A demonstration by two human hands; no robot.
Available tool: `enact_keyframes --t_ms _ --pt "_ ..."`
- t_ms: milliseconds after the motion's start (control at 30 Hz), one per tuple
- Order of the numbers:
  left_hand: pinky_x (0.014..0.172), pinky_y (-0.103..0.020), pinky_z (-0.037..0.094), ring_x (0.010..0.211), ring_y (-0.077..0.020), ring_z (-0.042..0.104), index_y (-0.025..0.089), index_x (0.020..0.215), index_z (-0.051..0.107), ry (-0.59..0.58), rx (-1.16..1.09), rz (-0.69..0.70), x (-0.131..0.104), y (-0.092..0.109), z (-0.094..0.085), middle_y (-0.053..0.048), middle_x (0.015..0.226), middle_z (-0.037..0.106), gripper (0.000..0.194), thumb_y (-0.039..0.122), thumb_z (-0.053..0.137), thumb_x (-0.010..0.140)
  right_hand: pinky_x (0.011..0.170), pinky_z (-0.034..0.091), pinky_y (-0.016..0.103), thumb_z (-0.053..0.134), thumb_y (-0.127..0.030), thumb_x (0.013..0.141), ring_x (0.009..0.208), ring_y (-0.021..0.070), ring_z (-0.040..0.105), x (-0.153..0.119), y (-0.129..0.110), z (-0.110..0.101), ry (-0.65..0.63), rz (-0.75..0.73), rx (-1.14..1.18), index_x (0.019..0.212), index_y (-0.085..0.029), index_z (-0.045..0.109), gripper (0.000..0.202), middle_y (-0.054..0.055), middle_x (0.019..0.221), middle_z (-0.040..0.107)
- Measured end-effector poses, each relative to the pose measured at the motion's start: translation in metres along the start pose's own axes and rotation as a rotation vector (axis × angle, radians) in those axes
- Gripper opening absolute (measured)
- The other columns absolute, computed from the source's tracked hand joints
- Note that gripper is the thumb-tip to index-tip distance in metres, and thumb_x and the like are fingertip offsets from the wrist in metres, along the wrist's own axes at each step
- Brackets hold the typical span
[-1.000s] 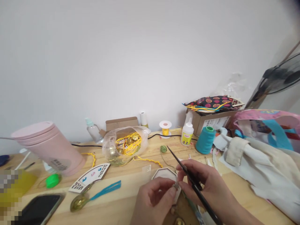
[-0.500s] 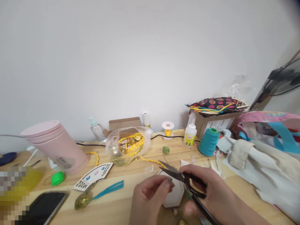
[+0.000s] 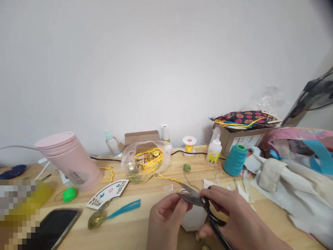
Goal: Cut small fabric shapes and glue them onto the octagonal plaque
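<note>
Black-handled scissors [image 3: 205, 203] are in my right hand [image 3: 231, 217], their blades parted and pointing left. The lower blade lies over the fingertips of my left hand [image 3: 168, 218], whose thumb and forefinger are pinched together; whatever sits between them is too small to make out. Under the scissors is a white hexagonal piece [image 3: 194, 218], partly covered by my hands. A yellow cord [image 3: 168, 177] runs from the plastic bag [image 3: 166, 156] toward the blades. Left of my hands lie a blue tassel with a gold bell [image 3: 96, 220] and a fan-shaped white piece [image 3: 108, 194].
A phone [image 3: 52, 227], green cap [image 3: 69, 194] and pink tumbler [image 3: 75, 166] stand or lie at left. Behind are a thread spool [image 3: 189, 146], glue bottle [image 3: 214, 152], teal thread cone [image 3: 235, 160] and cardboard box [image 3: 229, 140]. White cloth [image 3: 288, 194] covers the right.
The scissors have come down and left, so a blade now overlaps my left fingertips. The whole scene has shifted slightly right in view.
</note>
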State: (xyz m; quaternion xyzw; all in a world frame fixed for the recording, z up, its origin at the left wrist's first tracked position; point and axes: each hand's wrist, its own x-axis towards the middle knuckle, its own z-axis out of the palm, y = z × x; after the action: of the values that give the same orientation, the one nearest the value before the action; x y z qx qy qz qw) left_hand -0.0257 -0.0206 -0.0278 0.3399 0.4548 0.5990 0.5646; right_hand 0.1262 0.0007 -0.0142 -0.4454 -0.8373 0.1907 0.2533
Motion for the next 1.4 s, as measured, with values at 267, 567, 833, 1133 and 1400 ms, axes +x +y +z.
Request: enact_keyframes --t_ms 267,567,833,1133,1400 --pt "0.064 -0.021 0.05 0.066 -0.015 0.062 0.015 0.067 0.073 0.008 -0.102 -0.032 -0.001 0.002 0.003 -0.005 0.07 0.073 0.012 0.025 0.069 0.06 0.045 0.029 0.023 0.066 -0.053 0.058 0.05 0.0138 0.044 -0.001 0.003 0.002 0.006 -0.018 0.034 0.088 -0.02 0.062 0.044 -0.001 0.059 0.051" --pt "0.062 -0.017 0.051 0.061 -0.0124 0.062 0.013 0.064 0.072 0.029 -0.168 -0.049 -0.002 0.001 0.004 -0.003 0.067 0.073 0.012 0.024 0.071 0.058 0.045 0.028 0.022 0.064 -0.042 0.063 0.049 0.0132 0.043 0.003 0.0 0.001 -0.014 0.017 -0.008 0.08 -0.017 0.063 0.03 0.0 0.058 0.053" --pt "0.062 -0.018 0.051 0.061 -0.0128 0.063 0.013 0.064 0.072 0.028 -0.203 -0.077 -0.001 0.0 0.003 -0.004 0.066 0.073 0.013 0.023 0.072 0.057 0.044 0.028 0.021 0.064 -0.043 0.064 0.047 0.0124 0.043 0.0 0.001 0.004 0.02 0.012 -0.011 0.08 -0.019 0.064 0.029 -0.001 0.056 0.053" --pt "0.058 -0.018 0.052 0.055 -0.0114 0.061 0.012 0.06 0.071 0.081 -0.19 -0.087 -0.002 0.001 0.005 -0.003 0.055 0.07 0.016 0.025 0.075 0.052 0.042 0.024 0.02 0.059 -0.039 0.069 0.046 0.0106 0.033 0.001 0.006 0.005 -0.049 0.114 0.159 0.074 -0.018 0.06 0.022 -0.006 0.05 0.039" --pt "0.055 -0.019 0.053 0.053 -0.0115 0.061 0.01 0.063 0.071 0.083 -0.169 -0.185 0.003 -0.003 0.0 -0.006 0.059 0.071 0.02 0.026 0.075 0.052 0.039 0.021 0.02 0.052 -0.038 0.07 0.044 0.0094 0.027 0.011 0.023 -0.001 0.093 0.257 0.455 0.079 -0.014 0.053 0.026 -0.007 0.051 0.031"
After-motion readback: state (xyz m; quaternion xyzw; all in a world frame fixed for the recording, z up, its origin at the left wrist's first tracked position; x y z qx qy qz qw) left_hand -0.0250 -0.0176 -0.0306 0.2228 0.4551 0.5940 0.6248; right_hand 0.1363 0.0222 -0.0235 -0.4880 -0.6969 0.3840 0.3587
